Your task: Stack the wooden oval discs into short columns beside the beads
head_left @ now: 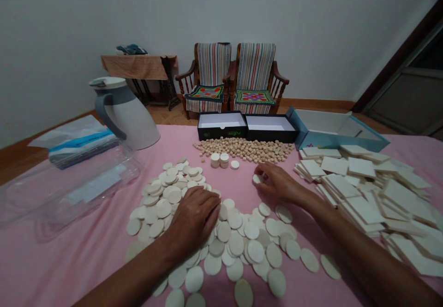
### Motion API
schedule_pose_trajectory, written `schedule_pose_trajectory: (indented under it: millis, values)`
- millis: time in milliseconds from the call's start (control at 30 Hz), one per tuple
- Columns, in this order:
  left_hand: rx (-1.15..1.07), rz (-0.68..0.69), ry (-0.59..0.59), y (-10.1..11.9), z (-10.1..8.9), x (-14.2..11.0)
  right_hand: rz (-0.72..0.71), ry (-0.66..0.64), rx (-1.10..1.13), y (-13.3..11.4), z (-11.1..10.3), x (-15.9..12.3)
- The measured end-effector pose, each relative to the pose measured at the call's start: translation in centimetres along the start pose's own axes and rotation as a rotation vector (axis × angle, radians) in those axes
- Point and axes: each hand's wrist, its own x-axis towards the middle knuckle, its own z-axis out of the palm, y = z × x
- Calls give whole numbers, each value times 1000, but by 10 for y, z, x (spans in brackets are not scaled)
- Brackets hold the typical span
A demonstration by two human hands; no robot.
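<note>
Pinched between the fingers of my right hand [278, 182] is a small round white disc [256, 179], held just above or on the pink cloth. My left hand [195, 212] lies over a spread pile of flat off-white discs [236, 244]. Its fingers are bent and pressed together, their tips down among the discs, so whatever they may grip is hidden. Two short stacks of discs [215, 160] stand side by side beyond my hands, and a lone disc [235, 164] is just to their right.
Small wooden pieces [242, 148] lie heaped before two black open boxes [221, 132]. Square off-white tiles [362, 167] pile up at right, by a light blue box [341, 136]. At left are a grey-white jug [133, 118] and clear plastic packaging [90, 187]. Two chairs stand behind.
</note>
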Motion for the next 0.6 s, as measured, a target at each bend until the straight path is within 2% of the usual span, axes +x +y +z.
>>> schedule_pose_trajectory:
  millis: [133,233,333,467,600]
  values:
    - [-27,-25,-11,-1,2,0,-45,101,-15,-15,7,38]
    - [-28,-28,-11,0,3,-1,-58,112,-55,-22,17,65]
    - [-21,-29,-12,0,3,-2,-55,105,-51,-25,23,78]
    - [-33,-24,-20,-1,1,-1,-53,164,35,-22,19,62]
    - [-66,66,-41,1,-5,2,-113,160,158,-18,7,10]
